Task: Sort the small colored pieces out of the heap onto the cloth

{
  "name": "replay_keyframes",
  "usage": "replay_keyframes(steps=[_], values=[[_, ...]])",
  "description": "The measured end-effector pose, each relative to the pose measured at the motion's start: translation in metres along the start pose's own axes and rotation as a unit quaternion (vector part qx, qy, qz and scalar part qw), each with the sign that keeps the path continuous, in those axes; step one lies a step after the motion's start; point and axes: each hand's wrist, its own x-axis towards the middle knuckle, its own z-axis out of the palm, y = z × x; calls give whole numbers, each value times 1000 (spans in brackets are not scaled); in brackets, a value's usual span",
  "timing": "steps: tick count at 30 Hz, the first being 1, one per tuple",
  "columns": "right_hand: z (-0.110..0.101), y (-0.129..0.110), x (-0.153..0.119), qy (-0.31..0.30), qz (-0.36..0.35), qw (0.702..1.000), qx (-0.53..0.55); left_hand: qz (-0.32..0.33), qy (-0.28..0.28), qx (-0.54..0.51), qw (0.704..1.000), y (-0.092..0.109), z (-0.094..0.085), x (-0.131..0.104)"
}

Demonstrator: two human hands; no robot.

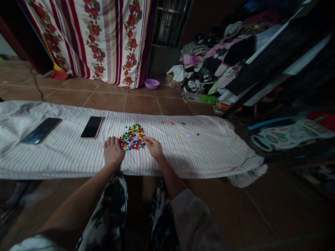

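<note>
A long, low surface is covered by a wht cotton-looking cloth w/ thin pink & grey-green stripes, spread under the fingers & well past them on both sides. A floor-length cream fabric curtain w/ maroon stripes & red roses is hung well beyond the fingers, mostly to L. A big mixed heap of clothes, pink, wht & blk, is piled far beyond them to R. A round lilac plastic basin is set on the floor past the R fingers, nr the curtain's edge.

The L hand is rested on the cloth, its fingers bent; whether anything is held can't be told. The R hand is held w/ fingertips at the pile's R edge, forefinger stretched out; whether a pc is pinched can't be told.

L of the L fingers, two flat dark-screened phones are laid: a blk glossy one farther off, a pale-edged one nearer.

B/w the two hands' fingers, a loose pile of tiny multicoloured pcs is gathered. R of the R fingers, single pcs are spaced well apart, incl. a tiny orange-red pc, a dk green pc, a yellow pc & a blk pc.
</note>
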Motion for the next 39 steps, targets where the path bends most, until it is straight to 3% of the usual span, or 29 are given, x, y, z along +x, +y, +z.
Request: replay_keyframes(steps=[17, 24, 30, 34, 39], values=[[-14, -18, -8, 42, -30, 998, -41, 10, -12, 7, 1000, 1, -5, 0], [-47, 0, -10, 103, -2, 993, -63, 10, -11, 10, 1000, 2, -6, -1], [-84, 14, -17, 170, 9, 974, -146, 11, -8, 4, 1000, 5, -10, -2], [-99, 15, -25, 158, 23, 969, -189, 15, -11, 14, 1000, 5, -12, -2], [-102, 13, -33, 121, 15, 974, -193, 17, -8, 20, 1000, 1, -8, -1]])
